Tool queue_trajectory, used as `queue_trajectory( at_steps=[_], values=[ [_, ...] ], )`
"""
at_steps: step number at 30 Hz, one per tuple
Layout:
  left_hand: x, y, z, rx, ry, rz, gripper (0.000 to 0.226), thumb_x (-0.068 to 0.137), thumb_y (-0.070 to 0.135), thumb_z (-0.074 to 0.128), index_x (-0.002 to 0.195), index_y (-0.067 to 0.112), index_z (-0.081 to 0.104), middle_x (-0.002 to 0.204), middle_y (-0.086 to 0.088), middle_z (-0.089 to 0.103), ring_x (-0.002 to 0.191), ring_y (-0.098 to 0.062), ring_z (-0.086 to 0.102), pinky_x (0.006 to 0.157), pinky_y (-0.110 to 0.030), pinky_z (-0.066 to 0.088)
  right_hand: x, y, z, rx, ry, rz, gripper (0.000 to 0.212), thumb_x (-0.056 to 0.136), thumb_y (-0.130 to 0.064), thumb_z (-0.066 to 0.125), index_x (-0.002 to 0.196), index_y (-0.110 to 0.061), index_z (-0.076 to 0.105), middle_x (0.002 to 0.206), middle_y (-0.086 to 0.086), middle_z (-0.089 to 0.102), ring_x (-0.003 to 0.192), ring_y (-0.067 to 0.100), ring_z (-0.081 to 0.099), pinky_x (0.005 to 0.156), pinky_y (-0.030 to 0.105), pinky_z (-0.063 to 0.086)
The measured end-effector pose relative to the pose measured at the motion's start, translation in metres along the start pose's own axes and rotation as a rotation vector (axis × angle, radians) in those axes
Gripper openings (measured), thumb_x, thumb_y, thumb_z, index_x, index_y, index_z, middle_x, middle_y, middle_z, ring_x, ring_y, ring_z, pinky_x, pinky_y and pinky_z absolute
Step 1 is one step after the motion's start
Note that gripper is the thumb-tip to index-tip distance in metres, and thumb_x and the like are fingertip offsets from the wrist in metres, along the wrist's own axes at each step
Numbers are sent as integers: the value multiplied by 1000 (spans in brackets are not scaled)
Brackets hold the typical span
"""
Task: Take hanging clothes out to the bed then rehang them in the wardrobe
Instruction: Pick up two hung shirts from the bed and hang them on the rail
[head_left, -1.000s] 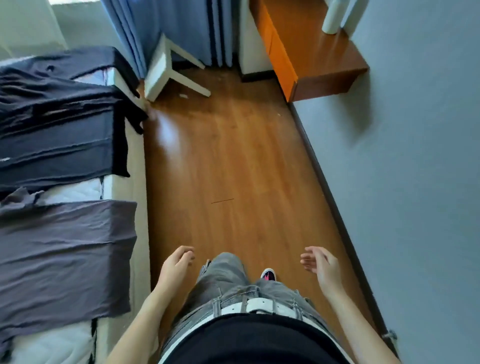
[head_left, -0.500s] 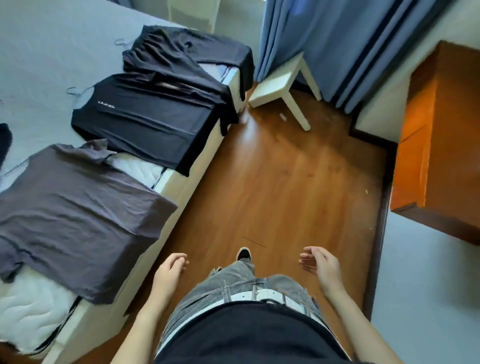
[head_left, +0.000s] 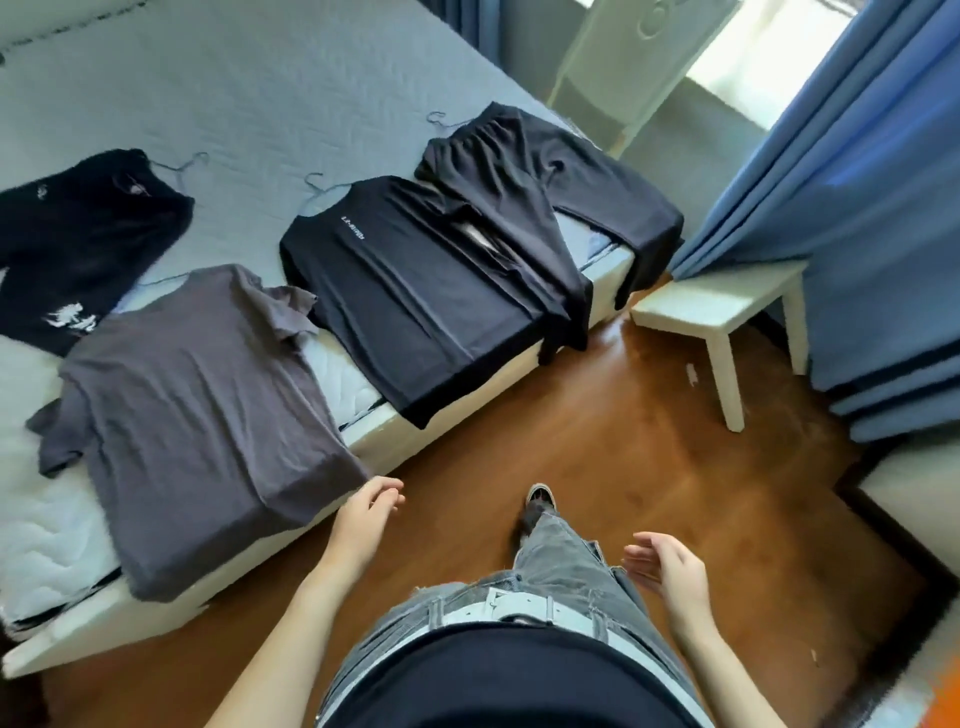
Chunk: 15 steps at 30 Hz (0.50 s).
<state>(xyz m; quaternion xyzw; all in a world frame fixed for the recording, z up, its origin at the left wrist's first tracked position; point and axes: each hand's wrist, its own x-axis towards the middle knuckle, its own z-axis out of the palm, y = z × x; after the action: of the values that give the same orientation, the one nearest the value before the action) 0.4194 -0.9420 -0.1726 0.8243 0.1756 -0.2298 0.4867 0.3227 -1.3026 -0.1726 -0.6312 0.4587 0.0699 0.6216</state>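
The person is turning to the bed (head_left: 260, 78), its laid-out clothes (head_left: 415, 291) coming into view. The left hand (head_left: 366, 512) and right hand (head_left: 667, 564) are hovering empty, grip loosely spread, likely starting the rehanging.

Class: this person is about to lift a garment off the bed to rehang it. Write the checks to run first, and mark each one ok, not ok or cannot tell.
1. Left hand free: ok, fingers relaxed, holding nothing.
2. Right hand free: ok, open and holding nothing.
3. Nearest garment within reach: ok, the grey T-shirt drapes over the edge of the bed, its hem close to the left hand.
4. Hanger seated in the grey T-shirt's shoulders: cannot tell, hidden under the cloth.
5. Room in the wardrobe: cannot tell, it is out of view.
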Motion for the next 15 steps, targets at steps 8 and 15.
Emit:
queue_trajectory(
  at_steps=[8, 15],
  values=[
    [-2, 30, 16, -259, 346, -218, 21, 99, 17, 49, 95, 25, 67, 94, -2, 72, 89, -19, 67, 83, -37, 51, 119, -159, 73, -266, -394, -198, 26, 98, -4, 42, 91, 0, 66, 79, 19, 68, 69, 31, 64, 61, 29, 55],
    [-1, 12, 24, -448, 535, -394, 22, 98, 10, 49, 90, 20, 67, 89, -7, 72, 84, -25, 65, 75, -32, 48, 161, -225, 177, -413, -629, -237, 25, 98, 0, 40, 89, 0, 63, 76, 18, 65, 65, 29, 63, 54, 18, 54]
  ],
)
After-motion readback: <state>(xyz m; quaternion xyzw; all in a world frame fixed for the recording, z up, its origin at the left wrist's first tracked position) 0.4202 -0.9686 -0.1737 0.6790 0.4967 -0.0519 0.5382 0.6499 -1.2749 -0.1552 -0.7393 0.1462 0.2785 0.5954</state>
